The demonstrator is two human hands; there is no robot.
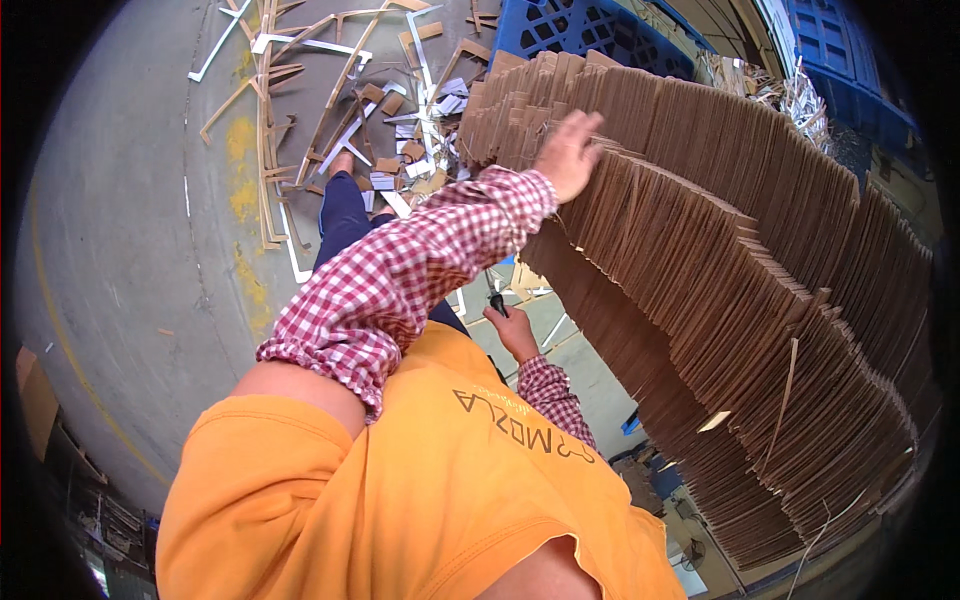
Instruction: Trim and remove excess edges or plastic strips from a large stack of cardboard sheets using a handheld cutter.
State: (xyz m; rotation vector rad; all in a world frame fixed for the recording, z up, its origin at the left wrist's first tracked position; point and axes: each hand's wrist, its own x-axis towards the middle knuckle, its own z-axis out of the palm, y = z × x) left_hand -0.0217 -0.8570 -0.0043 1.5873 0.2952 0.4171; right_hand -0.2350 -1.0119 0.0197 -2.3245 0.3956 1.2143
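My left hand (pixel 570 158) lies across the top edges of a long stack of brown cardboard sheets (pixel 680 240), with its fingers stretched out and slightly blurred. The sheets stand on edge, packed tightly in several curving rows. Lower down, beside the near side of the stack, my right hand (pixel 515 333) is closed around a tool with a black handle (pixel 498 303). A thin metal part shows above that handle, but I cannot tell its exact kind. Both forearms wear red-and-white checkered sleeves.
Cardboard offcuts and thin brown and white strips (pixel 420 140) litter the floor around my feet. A blue plastic crate or pallet (pixel 600 30) stands behind the stack. Shredded scraps (pixel 800 105) are piled at the far right. Loose string (pixel 826 525) hangs near the stack's right end.
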